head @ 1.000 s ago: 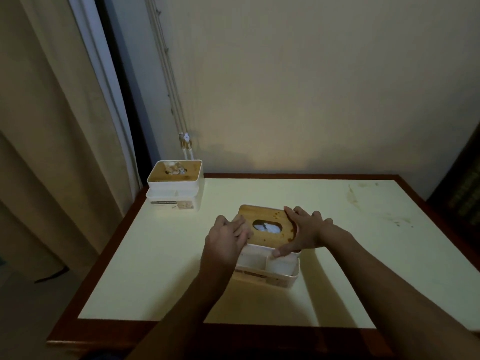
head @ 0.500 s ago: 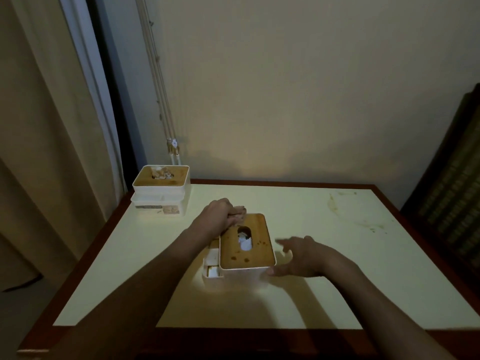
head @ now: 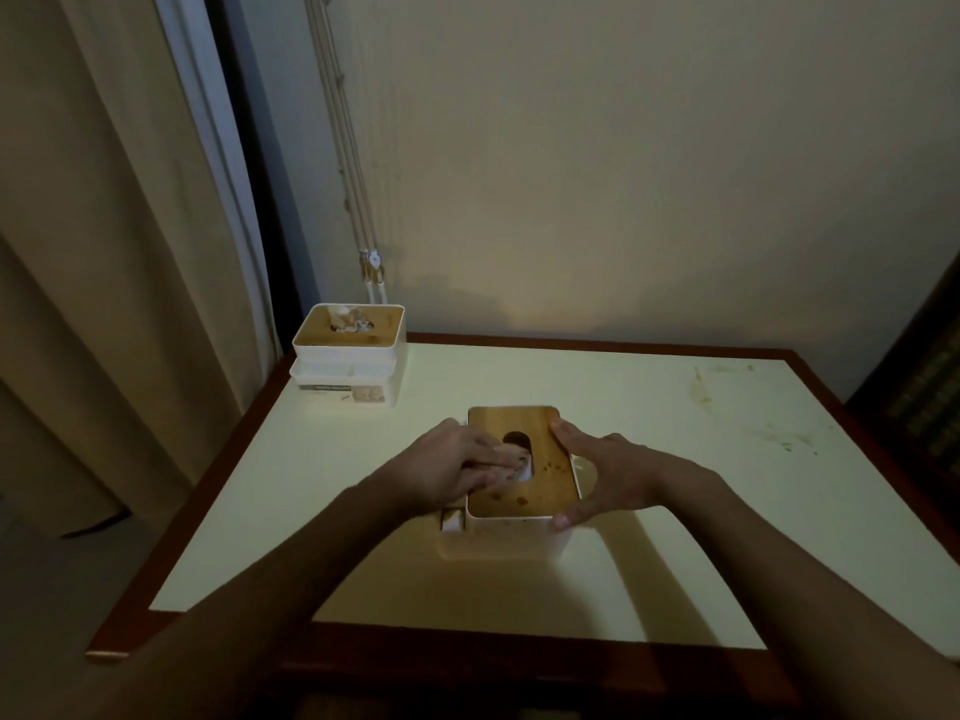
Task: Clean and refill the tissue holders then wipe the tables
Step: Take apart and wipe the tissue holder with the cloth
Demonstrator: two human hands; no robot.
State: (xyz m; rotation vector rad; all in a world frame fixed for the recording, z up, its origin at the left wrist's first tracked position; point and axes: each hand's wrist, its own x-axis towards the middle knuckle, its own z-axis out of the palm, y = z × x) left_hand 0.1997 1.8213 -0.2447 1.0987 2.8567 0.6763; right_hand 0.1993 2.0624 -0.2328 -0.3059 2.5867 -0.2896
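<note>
A white tissue holder (head: 511,535) with a stained wooden lid (head: 540,491) stands near the middle of the table. My left hand (head: 452,472) lies across the lid from the left, and its fingertips meet at the oval slot, where they pinch a bit of white tissue (head: 525,471). My right hand (head: 610,472) grips the holder's right side, thumb at the near corner and fingers at the far corner. A second tissue holder (head: 348,356), with crumpled tissue in its slot, sits at the table's back left corner.
The cream table top (head: 675,537) has a brown wooden border. Brownish stains (head: 701,389) mark its back right part. A wall runs behind the table, a curtain (head: 104,252) hangs at the left, and dark furniture (head: 930,387) stands at the right.
My left hand slid from the lid's far left corner to the slot. My right hand moved from the table beside the holder onto its right side. The view came closer.
</note>
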